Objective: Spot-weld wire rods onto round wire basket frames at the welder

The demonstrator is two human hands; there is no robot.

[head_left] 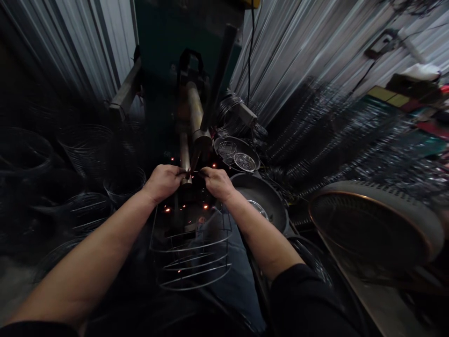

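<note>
My left hand [163, 181] pinches the upper edge of a wire basket frame [194, 288] at the centre. From the other side my right hand [218, 183] pinches the same edge, and a short piece of thin wire shows between the fingertips. The frame's curved wires hang below my hands, over my legs. Both hands are right at the tip of the lower metal rod [184, 145] of a spot welding machine. Its thicker upper arm [196, 112] reaches down just above. Orange sparks scatter around and under my hands. The exact contact point is dark and small.
A dark round pan [280, 206] and a smaller tray [255, 154] with wire discs stand right of the machine. Wire baskets [84, 140] crowd the left. A large round metal housing [414, 210] is at right. Stacked wirework [315, 126] lines the corrugated wall.
</note>
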